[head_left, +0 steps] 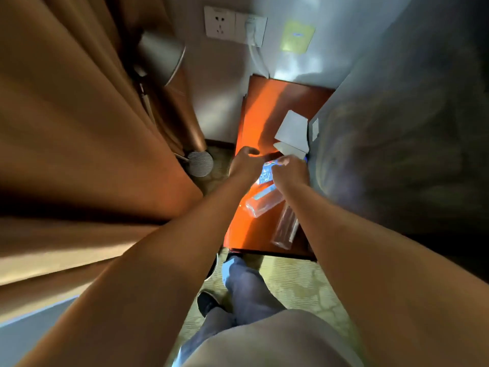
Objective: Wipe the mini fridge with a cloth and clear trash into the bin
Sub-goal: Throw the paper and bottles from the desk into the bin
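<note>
On an orange wooden top (254,120) lies a blue and white packet (266,174). My right hand (291,172) pinches its upper end with thumb and fingers. Just left of the packet, my left hand (244,161) hovers over the top's left edge with its fingers curled and apart, holding nothing. A clear plastic bottle (263,203) lies on its side below the packet. A second clear container (285,229) lies near the front right corner. No cloth is visible. A tall grey body (402,133), seemingly the mini fridge, rises directly to the right.
White folded paper (292,133) rests on the top behind my hands. An orange curtain (79,141) fills the left. A floor lamp base (200,163) stands on the carpet beside it. A dark round rim (214,263) shows by my legs. A wall socket (219,22) is behind.
</note>
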